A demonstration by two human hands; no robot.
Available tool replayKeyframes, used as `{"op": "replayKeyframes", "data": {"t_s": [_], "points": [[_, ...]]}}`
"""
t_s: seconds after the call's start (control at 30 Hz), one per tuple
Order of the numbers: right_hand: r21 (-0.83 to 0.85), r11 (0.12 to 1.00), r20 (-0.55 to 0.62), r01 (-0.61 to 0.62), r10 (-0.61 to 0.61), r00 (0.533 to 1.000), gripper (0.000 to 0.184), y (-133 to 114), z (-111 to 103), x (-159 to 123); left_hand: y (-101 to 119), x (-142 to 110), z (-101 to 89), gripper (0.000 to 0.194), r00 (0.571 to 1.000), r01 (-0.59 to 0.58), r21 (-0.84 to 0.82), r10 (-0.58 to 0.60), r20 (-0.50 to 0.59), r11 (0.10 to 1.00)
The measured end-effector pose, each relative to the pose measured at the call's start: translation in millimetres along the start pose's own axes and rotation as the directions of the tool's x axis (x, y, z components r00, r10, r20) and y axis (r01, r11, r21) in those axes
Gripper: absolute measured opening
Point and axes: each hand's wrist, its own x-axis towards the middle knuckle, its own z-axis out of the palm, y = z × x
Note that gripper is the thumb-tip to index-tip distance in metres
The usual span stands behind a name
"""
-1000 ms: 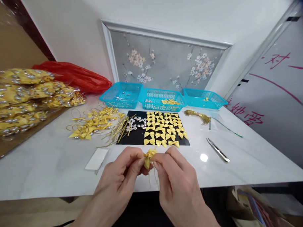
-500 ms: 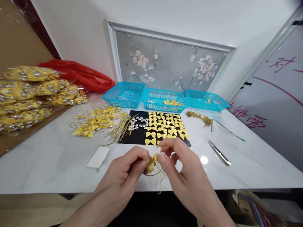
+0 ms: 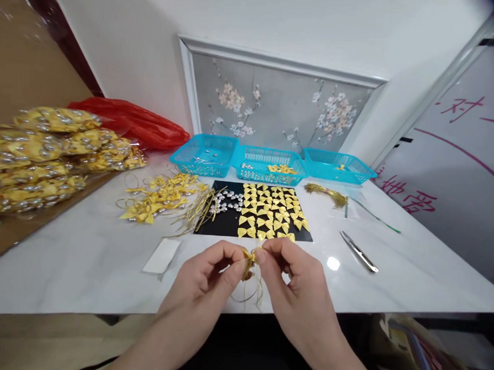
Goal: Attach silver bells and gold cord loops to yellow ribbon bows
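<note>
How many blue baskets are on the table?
3. The left basket sits nearest the red bag, the middle basket is behind the black mat, and the right basket is beyond the gold bundle.

White wall behind a pale marbled table

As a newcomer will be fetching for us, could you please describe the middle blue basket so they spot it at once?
Behind the white table, find the framed blossom picture. Three blue baskets line up before it. The middle basket alone shows a heap of yellow pieces, with small silver pieces to their left.
</note>
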Motion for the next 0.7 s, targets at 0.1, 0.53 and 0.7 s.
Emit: {"op": "replayKeyframes", "data": {"t_s": [0.1,0.53,0.7], "points": [[0.011,1.000,0.009,-0.015,0.015,1.000,0.018,0,0,0,2,2,-0.7,0.021,0.999,0.029,-0.072,-0.027,0.022,0.997],[0.027,0.999,0.012,-0.017,0.017,1.000,0.017,-2,-1,-1,-10,-4,1.4,0.013,0.948,-0.226,0.344,0.287,-0.139,0.911],[0.020,1.000,0.015,-0.017,0.017,1.000,0.016,-2,-1,-1,-7,-3,2.6,0.014,0.926,-0.246,0.369,0.329,-0.184,0.897]]}}
